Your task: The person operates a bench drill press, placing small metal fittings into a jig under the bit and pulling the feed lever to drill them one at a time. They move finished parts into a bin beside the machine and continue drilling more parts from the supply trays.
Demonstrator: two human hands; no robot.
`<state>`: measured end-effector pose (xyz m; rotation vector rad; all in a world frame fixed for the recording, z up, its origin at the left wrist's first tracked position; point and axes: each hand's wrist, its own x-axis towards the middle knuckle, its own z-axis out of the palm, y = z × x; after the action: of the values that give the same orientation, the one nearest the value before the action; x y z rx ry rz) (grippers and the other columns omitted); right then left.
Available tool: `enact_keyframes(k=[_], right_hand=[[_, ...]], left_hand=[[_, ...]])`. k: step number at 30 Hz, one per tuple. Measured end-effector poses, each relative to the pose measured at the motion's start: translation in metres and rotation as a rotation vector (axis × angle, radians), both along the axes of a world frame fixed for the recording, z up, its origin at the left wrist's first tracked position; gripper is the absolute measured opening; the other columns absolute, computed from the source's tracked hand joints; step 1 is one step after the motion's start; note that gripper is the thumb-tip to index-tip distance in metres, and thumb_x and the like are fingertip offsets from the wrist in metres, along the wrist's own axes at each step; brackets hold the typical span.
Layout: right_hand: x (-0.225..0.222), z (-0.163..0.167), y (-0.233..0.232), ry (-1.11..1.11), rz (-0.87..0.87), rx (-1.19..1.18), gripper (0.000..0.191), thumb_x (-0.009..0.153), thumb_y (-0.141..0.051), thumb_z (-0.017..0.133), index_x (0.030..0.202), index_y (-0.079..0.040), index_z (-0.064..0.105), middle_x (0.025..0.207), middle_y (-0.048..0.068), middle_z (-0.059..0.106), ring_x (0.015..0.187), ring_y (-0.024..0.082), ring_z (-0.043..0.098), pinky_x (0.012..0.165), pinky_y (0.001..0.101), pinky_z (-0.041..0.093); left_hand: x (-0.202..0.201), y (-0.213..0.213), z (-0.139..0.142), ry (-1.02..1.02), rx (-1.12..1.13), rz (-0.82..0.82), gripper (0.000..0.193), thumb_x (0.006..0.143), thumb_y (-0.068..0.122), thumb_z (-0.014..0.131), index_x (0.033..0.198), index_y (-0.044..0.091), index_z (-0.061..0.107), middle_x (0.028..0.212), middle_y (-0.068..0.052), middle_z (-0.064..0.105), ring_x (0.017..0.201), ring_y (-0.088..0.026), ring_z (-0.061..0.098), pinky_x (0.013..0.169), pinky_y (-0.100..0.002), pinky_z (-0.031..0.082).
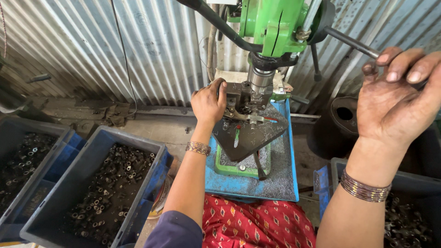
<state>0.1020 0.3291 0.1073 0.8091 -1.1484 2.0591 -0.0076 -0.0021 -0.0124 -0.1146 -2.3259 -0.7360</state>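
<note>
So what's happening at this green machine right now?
A person sits at a green drill press. Their left hand rests against the metal fixture under the spindle, on the dark work plate strewn with metal shavings. Their right hand is raised, with its fingers curled round the feed lever. Blue crates of small dark metal parts stand on both sides, and the press stands on a blue tray.

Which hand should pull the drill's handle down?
Probably the right hand: its fingers already curl around the feed handle. The left hand is busy at the fixture under the spindle.
</note>
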Motion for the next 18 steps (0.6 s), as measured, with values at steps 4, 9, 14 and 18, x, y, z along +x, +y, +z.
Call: enact_keyframes(k=[4, 9, 14, 18], right_hand=[[-0.0002, -0.0003, 0.0004, 0.002, 0.001, 0.000, 0.050, 0.122, -0.035, 0.045, 0.081, -0.008, 0.040, 0.077, 0.005, 0.042, 0.089, 0.018, 0.047, 0.075, 0.0363, 0.043], [-0.0016, -0.0008, 0.0005, 0.002, 0.001, -0.003, 0.050, 0.122, -0.035, 0.045, 0.081, -0.008, 0.040, 0.077, 0.005, 0.042, 0.089, 0.018, 0.048, 0.076, 0.0364, 0.043], [-0.0030, -0.0017, 0.0007, -0.003, 0.004, -0.005, 0.050, 0.123, -0.035, 0.045, 0.081, -0.008, 0.040, 0.077, 0.005, 0.042, 0.090, 0.018, 0.048, 0.076, 0.0364, 0.043], [-0.0029, -0.0036, 0.0002, -0.003, 0.001, -0.007, 0.050, 0.123, -0.035, 0.045, 0.081, -0.009, 0.040, 0.078, 0.004, 0.043, 0.091, 0.018, 0.049, 0.077, 0.0365, 0.044]], left_hand=[[-0.0002, -0.0005, 0.0003, -0.012, -0.010, -0.001, 0.037, 0.105, 0.043, 0.047, 0.114, 0.020, 0.073, 0.096, -0.011, 0.077, 0.090, -0.034, 0.071, 0.083, -0.048, 0.049], [-0.0013, -0.0007, -0.0001, 0.006, 0.000, -0.004, 0.036, 0.104, 0.043, 0.048, 0.114, 0.019, 0.074, 0.097, -0.012, 0.077, 0.091, -0.034, 0.071, 0.083, -0.048, 0.050], [-0.0021, -0.0008, -0.0014, 0.000, -0.004, 0.001, 0.036, 0.104, 0.043, 0.048, 0.114, 0.020, 0.074, 0.099, -0.012, 0.077, 0.090, -0.034, 0.071, 0.083, -0.047, 0.051], [-0.0016, -0.0006, -0.0019, 0.019, 0.002, -0.004, 0.036, 0.104, 0.043, 0.048, 0.114, 0.019, 0.074, 0.099, -0.011, 0.077, 0.089, -0.034, 0.072, 0.082, -0.047, 0.051]])
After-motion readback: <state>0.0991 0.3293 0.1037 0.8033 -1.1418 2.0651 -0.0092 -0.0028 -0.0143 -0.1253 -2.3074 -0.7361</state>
